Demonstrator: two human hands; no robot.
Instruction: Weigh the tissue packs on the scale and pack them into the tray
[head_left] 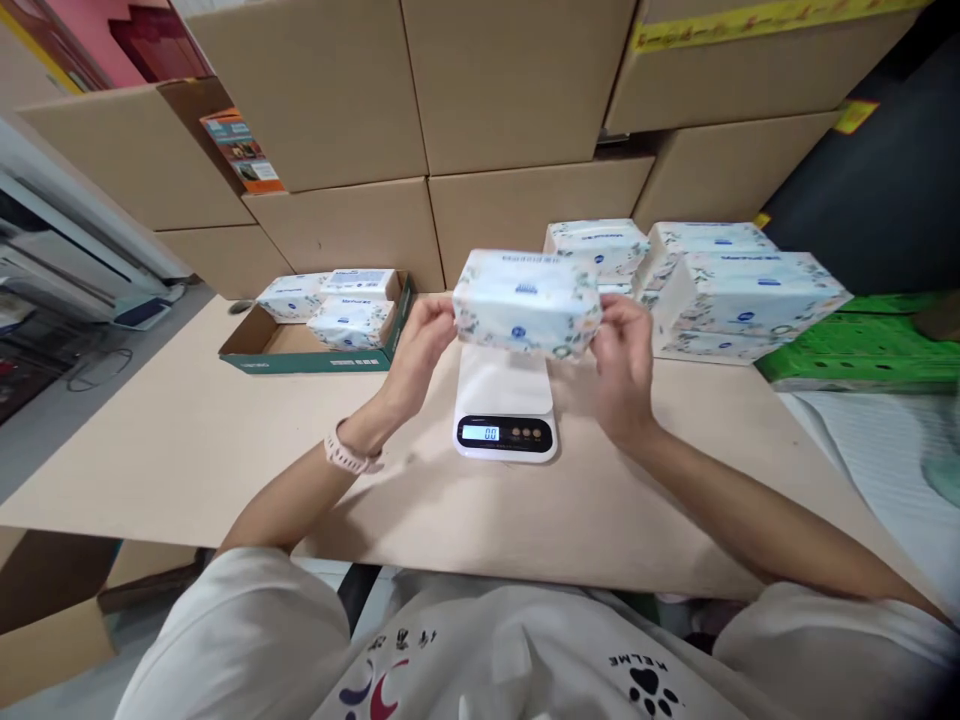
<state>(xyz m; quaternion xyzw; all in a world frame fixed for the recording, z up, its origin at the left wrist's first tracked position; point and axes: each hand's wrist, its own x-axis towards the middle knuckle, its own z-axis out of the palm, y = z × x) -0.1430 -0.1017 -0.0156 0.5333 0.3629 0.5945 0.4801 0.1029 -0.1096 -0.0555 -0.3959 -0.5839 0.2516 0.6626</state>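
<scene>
Both hands hold one white tissue pack (526, 301) with a floral print by its ends, just above a white kitchen scale (505, 405). My left hand (417, 350) grips the pack's left end and my right hand (624, 365) grips its right end. The scale's display (481, 433) is lit and reads zero. I cannot tell whether the pack touches the scale's platform.
A green-edged cardboard tray (264, 349) with three tissue packs sits at the back left of the table. A stack of several more packs (724, 287) stands at the back right. Large cardboard boxes (517, 90) wall the back. Green crates (862, 350) lie to the right.
</scene>
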